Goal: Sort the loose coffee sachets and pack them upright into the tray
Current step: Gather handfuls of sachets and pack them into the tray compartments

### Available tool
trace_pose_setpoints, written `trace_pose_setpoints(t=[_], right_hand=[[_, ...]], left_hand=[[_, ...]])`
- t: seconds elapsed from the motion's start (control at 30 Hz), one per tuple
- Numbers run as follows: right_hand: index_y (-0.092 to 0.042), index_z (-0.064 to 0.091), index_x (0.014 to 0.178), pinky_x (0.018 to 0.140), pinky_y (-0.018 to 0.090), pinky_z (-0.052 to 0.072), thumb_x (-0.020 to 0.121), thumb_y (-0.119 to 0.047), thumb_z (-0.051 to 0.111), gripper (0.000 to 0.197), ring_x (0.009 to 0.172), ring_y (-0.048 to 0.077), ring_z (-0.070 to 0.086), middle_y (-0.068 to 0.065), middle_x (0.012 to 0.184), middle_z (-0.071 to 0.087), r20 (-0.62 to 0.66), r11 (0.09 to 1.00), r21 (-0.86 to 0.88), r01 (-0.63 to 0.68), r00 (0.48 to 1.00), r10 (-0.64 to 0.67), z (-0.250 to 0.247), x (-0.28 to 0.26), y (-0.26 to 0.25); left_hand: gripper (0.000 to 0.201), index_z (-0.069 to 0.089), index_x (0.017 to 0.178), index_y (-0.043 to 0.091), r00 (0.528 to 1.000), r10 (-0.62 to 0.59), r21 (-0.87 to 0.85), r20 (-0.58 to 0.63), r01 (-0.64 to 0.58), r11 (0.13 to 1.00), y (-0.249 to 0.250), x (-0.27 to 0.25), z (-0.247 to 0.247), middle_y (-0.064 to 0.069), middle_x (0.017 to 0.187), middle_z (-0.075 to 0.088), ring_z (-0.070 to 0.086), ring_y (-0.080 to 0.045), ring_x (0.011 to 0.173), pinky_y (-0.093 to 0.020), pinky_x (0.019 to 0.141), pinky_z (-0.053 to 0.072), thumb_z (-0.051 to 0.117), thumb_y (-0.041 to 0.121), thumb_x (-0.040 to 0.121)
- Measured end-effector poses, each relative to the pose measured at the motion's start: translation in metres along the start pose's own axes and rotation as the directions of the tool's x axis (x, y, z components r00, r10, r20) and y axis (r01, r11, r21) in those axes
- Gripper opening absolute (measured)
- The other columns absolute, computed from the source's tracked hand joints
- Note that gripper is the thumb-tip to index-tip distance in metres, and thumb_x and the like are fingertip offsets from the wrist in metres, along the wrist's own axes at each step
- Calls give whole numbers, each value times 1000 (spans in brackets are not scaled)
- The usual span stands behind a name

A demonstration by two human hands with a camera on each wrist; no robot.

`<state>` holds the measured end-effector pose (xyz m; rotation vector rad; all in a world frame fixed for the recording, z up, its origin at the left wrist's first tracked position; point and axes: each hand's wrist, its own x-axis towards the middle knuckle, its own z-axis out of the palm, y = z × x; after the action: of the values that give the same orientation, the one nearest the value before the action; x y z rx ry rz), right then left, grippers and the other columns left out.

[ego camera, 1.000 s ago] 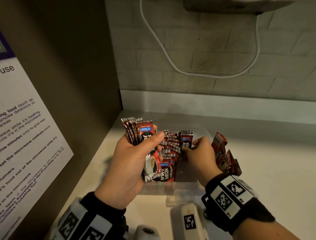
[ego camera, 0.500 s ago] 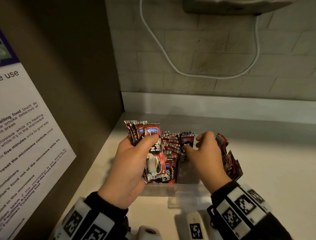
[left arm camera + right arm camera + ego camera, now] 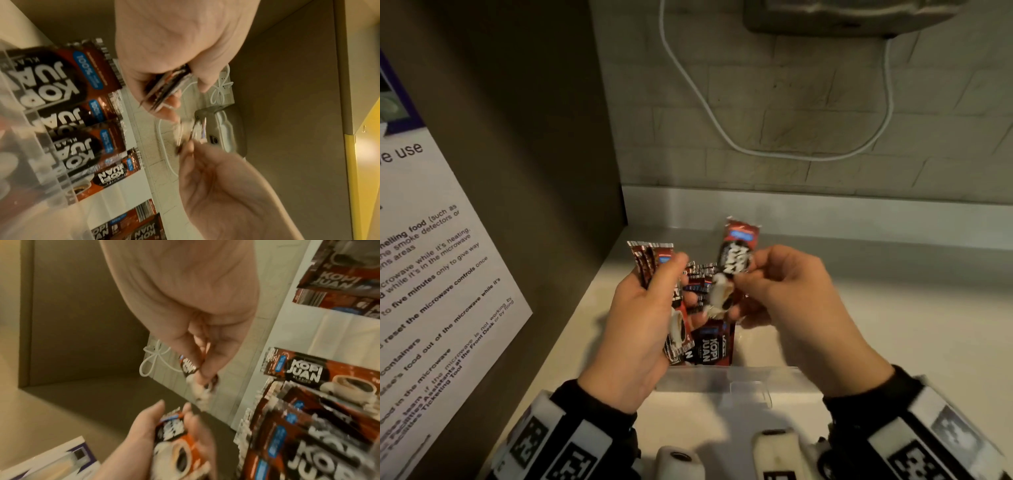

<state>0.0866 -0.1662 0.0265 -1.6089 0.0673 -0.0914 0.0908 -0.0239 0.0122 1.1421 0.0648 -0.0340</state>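
On the counter stands a clear tray with sachets upright at its left end, above which the left hand grips a bundle and the right hand pinches one sachet.

The sachets are red-brown with black-and-white lettering, blue labels and striped ends. The tray is clear; the cord is white.
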Motion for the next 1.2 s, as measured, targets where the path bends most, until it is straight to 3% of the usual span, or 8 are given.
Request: trace_pose_setpoints(t=[0.13,0.27,0.37,0.5,0.77,0.9,1.1,1.2], right_hand=[[-12,49,80,56,46,57,92,5,49,21,47,22,62,10,68,64,-233,1000,-23,19,972,-24,-15,16,8],[-12,45,80,60,45,59,92,7,42,22,63,31,66,14,82,62,-233,989,-108,-101,970,74,-13,27,28],[-13,50,83,71,53,58,88,4,43,20,83,36,66,16,91,64,-212,932,-253,-258,955,206,-13,38,56],[-13,52,84,77,53,56,87,1,42,17,89,38,65,17,95,64,-231,892,-281,-354,927,295,-15,52,80],[-17,49,79,87,45,52,89,-2,54,18,93,28,61,8,91,61,-297,879,-302,-369,913,281,-8,47,70],[-19,50,78,89,45,52,89,-3,56,20,93,26,61,6,91,63,-275,888,-293,-354,921,276,-7,48,71],[-19,51,80,87,45,53,88,-1,56,20,93,25,62,6,90,63,-274,888,-290,-356,920,279,-7,49,71],[-17,54,84,84,48,54,86,-1,57,16,89,26,64,7,90,65,-269,897,-297,-326,930,249,-6,49,72]], left_hand=[[18,66,100,6,999,-11,-46,-33,9,999,3,5,-9,-5,71,58,57,-12,56,-27,47,54,56,18,93],[21,67,104,13,999,-46,-59,10,46,997,5,6,-10,-3,78,72,71,-16,66,-41,68,60,57,28,93],[33,62,117,22,997,-76,-60,19,77,995,8,6,-11,-7,100,74,74,-27,84,-51,64,58,58,38,89],[36,62,112,25,996,-82,-88,29,84,993,9,6,-14,-8,98,74,74,-23,76,-41,55,57,60,40,79],[50,61,119,14,996,-94,-102,4,93,990,9,8,-15,-11,95,74,74,-23,73,-35,50,56,65,37,74],[39,60,123,12,993,-116,-106,-3,115,988,7,10,-18,-11,100,74,74,-21,74,-33,50,55,64,25,87],[19,63,108,13,992,-125,-89,14,126,988,6,11,-19,-7,91,75,73,-19,69,-32,48,54,59,12,89],[21,62,111,11,992,-127,-86,7,127,988,5,11,-20,-8,89,75,73,-19,66,-31,47,54,59,11,90]])
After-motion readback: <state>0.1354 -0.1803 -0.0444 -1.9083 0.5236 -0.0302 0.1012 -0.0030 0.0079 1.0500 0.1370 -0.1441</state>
